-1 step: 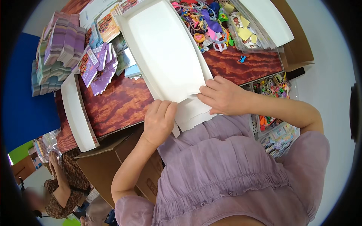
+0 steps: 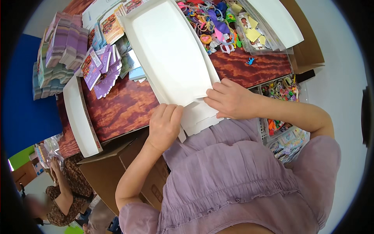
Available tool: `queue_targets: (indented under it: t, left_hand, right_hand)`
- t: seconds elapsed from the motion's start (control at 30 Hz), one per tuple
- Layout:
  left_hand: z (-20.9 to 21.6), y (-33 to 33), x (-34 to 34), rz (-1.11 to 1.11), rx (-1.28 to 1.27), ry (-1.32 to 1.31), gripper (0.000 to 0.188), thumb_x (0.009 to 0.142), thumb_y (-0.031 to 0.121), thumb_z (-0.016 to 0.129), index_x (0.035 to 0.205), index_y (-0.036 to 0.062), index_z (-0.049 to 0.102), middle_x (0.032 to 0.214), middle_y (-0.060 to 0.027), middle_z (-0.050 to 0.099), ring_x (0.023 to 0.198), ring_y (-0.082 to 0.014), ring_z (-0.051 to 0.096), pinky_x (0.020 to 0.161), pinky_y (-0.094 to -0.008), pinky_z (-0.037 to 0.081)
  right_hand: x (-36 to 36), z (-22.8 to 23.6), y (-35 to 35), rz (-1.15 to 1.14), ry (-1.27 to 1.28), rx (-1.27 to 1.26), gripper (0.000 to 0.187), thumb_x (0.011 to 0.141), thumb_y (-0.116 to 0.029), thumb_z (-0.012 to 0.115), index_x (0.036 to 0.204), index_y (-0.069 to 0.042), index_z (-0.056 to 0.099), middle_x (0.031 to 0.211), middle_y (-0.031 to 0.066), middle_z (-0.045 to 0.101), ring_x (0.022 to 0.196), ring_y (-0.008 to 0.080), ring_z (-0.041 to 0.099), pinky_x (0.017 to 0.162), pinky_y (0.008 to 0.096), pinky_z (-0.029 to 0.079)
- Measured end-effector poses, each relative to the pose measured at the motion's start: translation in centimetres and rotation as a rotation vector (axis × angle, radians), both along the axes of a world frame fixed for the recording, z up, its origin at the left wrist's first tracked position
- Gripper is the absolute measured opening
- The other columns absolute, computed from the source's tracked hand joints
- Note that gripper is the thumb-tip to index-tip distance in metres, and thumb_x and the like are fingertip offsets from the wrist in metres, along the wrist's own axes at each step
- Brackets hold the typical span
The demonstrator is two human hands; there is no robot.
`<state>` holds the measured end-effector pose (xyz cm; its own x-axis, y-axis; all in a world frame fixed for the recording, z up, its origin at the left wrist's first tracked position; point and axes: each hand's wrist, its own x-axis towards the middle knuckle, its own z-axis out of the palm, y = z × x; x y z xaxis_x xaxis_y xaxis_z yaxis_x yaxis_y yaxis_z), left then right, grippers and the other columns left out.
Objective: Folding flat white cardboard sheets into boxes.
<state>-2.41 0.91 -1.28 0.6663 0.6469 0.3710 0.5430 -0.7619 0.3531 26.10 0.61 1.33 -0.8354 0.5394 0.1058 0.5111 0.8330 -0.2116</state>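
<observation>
White box (image 2: 173, 58) overhangs the table (image 2: 117, 113) I view remotely, trinkets (image 2: 219, 25) to its right, purple cards (image 2: 90, 71) left; it's shallow (near end unfolded). My left hand (image 2: 165, 126) grips one near corner, my right hand (image 2: 231, 100) pinches the other.

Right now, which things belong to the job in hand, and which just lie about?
In hand: white box, with left hand and right hand at its near end.
Apparently lying about: purple cards, colorful trinkets, blue figurine, yellow paper slips.
</observation>
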Motion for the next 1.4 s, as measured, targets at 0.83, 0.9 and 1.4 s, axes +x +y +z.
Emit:
queue_targets:
  t: [0.83,0.9,1.4]
  left_hand:
    - [1.8,-0.5,-0.3,0.130,-0.463,-0.030,0.030,0.093,0.005,0.068,0.123,0.0026,0.065,0.093,-0.0169,0.067,0.086,-0.0343,0.067,0.072,-0.0422,0.054]
    - [2.0,-0.3,0.3,0.194,-0.504,-0.081,0.028,0.094,0.005,0.067,0.121,0.0026,0.066,0.090,-0.0175,0.066,0.085,-0.0348,0.068,0.070,-0.0426,0.054]
    - [2.0,-0.2,1.1,0.083,-0.255,0.037,0.021,0.086,0.003,0.073,0.106,0.0048,0.066,0.103,-0.0095,0.067,0.082,-0.0294,0.066,0.069,-0.0405,0.055]
  right_hand:
    - [-1.2,-0.8,-0.2,-0.411,0.441,-0.279,0.021,0.093,-0.014,0.069,0.112,-0.007,0.066,0.088,0.0081,0.063,0.088,0.0284,0.059,0.075,0.0423,0.046]
    - [-1.6,-1.6,-0.1,-0.435,0.401,-0.256,0.023,0.092,-0.014,0.070,0.113,-0.007,0.065,0.091,0.0088,0.063,0.089,0.0289,0.060,0.076,0.0424,0.046]
    - [-3.4,-2.9,0.6,-0.149,0.283,-0.044,0.013,0.079,-0.008,0.063,0.092,-0.005,0.062,0.091,0.0071,0.055,0.088,0.0260,0.055,0.075,0.0392,0.043]
